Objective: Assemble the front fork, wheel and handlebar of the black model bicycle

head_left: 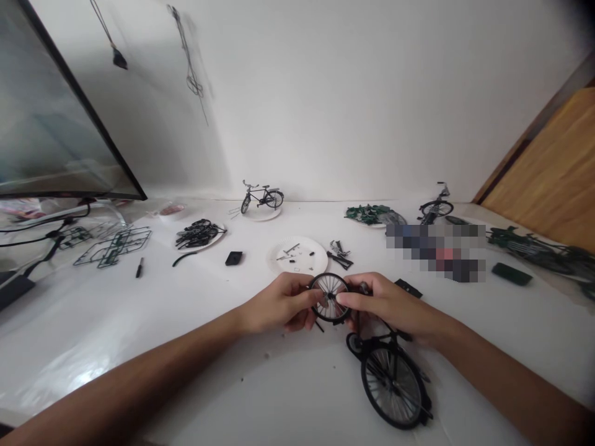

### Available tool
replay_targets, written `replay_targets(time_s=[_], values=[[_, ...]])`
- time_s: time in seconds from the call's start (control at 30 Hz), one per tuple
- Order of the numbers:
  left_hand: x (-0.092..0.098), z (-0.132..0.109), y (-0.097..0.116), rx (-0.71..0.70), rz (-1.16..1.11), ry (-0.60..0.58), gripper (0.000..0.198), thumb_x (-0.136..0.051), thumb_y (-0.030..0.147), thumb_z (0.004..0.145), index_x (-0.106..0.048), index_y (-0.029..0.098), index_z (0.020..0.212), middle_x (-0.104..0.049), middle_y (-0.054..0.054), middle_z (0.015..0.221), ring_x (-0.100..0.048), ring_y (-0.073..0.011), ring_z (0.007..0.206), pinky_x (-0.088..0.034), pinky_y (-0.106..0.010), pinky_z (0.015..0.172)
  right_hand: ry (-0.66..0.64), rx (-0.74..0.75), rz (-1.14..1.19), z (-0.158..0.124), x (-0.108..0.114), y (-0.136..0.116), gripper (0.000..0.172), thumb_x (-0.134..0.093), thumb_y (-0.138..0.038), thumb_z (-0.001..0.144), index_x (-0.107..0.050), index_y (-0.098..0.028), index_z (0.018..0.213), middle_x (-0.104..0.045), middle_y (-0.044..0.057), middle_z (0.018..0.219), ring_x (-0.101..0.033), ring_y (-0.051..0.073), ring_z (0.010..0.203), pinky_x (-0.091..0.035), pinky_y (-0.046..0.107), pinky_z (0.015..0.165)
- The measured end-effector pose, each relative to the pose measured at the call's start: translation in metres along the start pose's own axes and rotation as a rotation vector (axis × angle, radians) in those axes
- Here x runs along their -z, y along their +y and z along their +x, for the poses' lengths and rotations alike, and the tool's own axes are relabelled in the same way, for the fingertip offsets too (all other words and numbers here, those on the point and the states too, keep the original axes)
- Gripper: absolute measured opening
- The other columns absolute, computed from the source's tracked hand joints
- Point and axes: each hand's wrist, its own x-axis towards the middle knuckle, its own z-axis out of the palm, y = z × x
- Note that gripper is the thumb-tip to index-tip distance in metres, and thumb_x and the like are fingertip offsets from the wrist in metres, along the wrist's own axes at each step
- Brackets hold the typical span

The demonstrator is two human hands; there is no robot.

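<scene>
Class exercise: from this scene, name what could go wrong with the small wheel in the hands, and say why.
The spoked wheel, pinched between the left hand and right hand, might slip and drop onto the part-built model bicycle just below, possibly bending spokes. The right hand sits close above that bicycle, so a careless move could knock it. The tiny parts on the paper plate lie loose and could scatter if bumped.

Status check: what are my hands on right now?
Left hand and right hand both on small spoked wheel. Model bicycle just below right hand. Paper plate of parts beyond.
</scene>
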Motion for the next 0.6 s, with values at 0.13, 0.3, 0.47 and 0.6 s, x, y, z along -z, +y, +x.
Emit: replay_targets(time_s=[0.13, 0.3, 0.47, 0.6], values=[[0.0005, -0.0006, -0.0007, 0.001, 0.002, 0.003, 0.027, -0.051, 0.039, 0.096, -0.055, 0.013, 0.086, -0.058, 0.001, 0.06, -0.043, -0.0044, 0.039, -0.031, -0.015, 0.036, -0.004, 0.0, 0.005, -0.0004, -0.0004, -0.0012, 0.028, -0.068, -0.041, 0.085, -0.064, -0.015, 0.093, -0.068, 0.003, 0.072, -0.066, 0.014, 0.061, -0.054, 0.023, 0.057], [0.0008, -0.0013, 0.0003, 0.008, -0.002, 0.006, 0.028, -0.051, 0.039, 0.096, -0.055, 0.013, 0.086, -0.059, 0.0, 0.061, -0.044, -0.0045, 0.038, -0.031, -0.015, 0.036, -0.002, 0.01, -0.01, -0.002, -0.0013, -0.0028, 0.027, -0.067, -0.041, 0.085, -0.065, -0.015, 0.094, -0.068, 0.003, 0.073, -0.066, 0.014, 0.061, -0.053, 0.022, 0.057], [-0.0002, -0.0017, 0.0026, 0.01, 0.012, -0.001, 0.027, -0.05, 0.038, 0.096, -0.057, 0.013, 0.088, -0.058, 0.001, 0.061, -0.043, -0.0041, 0.038, -0.031, -0.015, 0.036, 0.003, 0.005, 0.013, -0.0019, -0.0008, -0.0016, 0.033, -0.068, -0.046, 0.084, -0.065, -0.015, 0.093, -0.068, 0.003, 0.071, -0.066, 0.014, 0.063, -0.054, 0.024, 0.058], [-0.0002, -0.0024, 0.0037, 0.018, 0.014, -0.004, 0.025, -0.05, 0.037, 0.096, -0.056, 0.013, 0.089, -0.059, 0.001, 0.061, -0.043, -0.0039, 0.038, -0.03, -0.015, 0.036, -0.005, 0.001, 0.014, -0.0022, -0.0005, -0.0018, 0.036, -0.068, -0.049, 0.083, -0.064, -0.014, 0.093, -0.068, 0.003, 0.071, -0.065, 0.014, 0.062, -0.053, 0.023, 0.057]])
